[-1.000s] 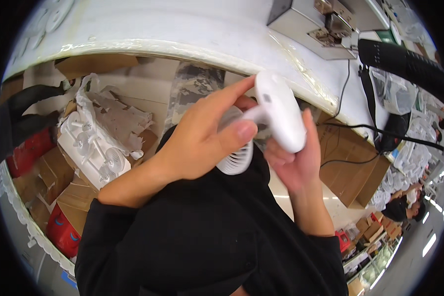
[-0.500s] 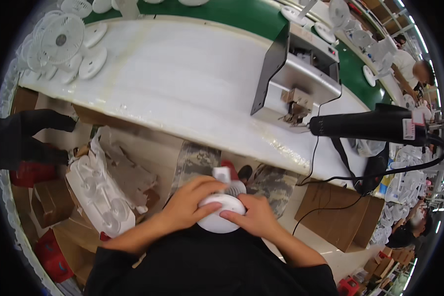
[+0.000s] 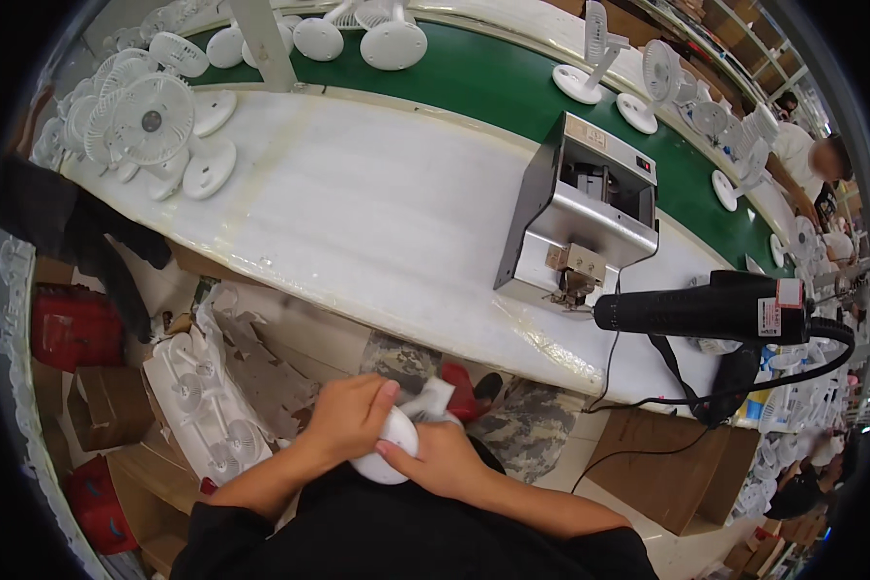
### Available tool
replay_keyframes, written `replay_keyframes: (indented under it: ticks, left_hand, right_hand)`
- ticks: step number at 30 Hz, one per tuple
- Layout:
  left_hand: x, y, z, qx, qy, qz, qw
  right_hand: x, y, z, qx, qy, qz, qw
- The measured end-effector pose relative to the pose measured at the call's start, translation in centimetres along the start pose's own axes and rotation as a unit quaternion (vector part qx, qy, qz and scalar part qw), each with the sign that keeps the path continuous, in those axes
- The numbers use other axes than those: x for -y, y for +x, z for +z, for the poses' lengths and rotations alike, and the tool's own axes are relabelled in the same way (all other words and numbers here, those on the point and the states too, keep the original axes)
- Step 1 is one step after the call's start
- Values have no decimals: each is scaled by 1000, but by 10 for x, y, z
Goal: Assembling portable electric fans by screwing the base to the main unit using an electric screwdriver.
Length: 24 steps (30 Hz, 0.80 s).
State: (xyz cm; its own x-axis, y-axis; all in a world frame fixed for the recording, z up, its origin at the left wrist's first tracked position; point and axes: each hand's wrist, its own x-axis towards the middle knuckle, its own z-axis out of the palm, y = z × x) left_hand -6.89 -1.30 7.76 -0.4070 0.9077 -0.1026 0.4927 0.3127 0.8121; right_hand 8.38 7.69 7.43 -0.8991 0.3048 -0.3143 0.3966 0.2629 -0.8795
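Note:
Above my lap, both hands hold a white fan base (image 3: 383,468), a smooth round disc with a short squarish white stem (image 3: 435,397) sticking out on its far side. My left hand (image 3: 350,418) grips its left and upper edge, with the thumb lying over the top. From the right, my right hand (image 3: 439,458) is closed around it, thumb pressed on the disc. The base is tilted, and my fingers hide much of it.
A silver machine (image 3: 590,217) stands on the white worktable (image 3: 358,213), with a black powered screwdriver (image 3: 706,307) beside it. White fans (image 3: 155,121) crowd the far left; others ride the green conveyor (image 3: 493,92). A white tray of fan parts (image 3: 203,411) and cardboard boxes (image 3: 672,464) are below.
Both hands have moved left with the fan base and tipped it more steeply. My left hand has shifted its grip. The worktable and machine appear lower in the view.

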Motion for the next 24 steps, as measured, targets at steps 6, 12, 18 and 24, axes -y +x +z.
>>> replay_keyframes:
  ticks: [6, 12, 18, 24]
  left_hand:
    - [-64, 14, -149, 106, 79, 141, 981]
    - [-108, 94, -209, -262, 29, 419, 869]
    - [-80, 357, -111, -407, 336, 445, 724]
    - [-39, 472, -77, -425, 385, 433, 695]
  right_hand:
    - [33, 4, -38, 80, 185, -200, 959]
    - [-3, -2, -87, -181, -39, -328, 926]
    - [-54, 24, -87, -333, -224, -306, 863]
    - [-60, 30, -89, -347, -285, -271, 851]
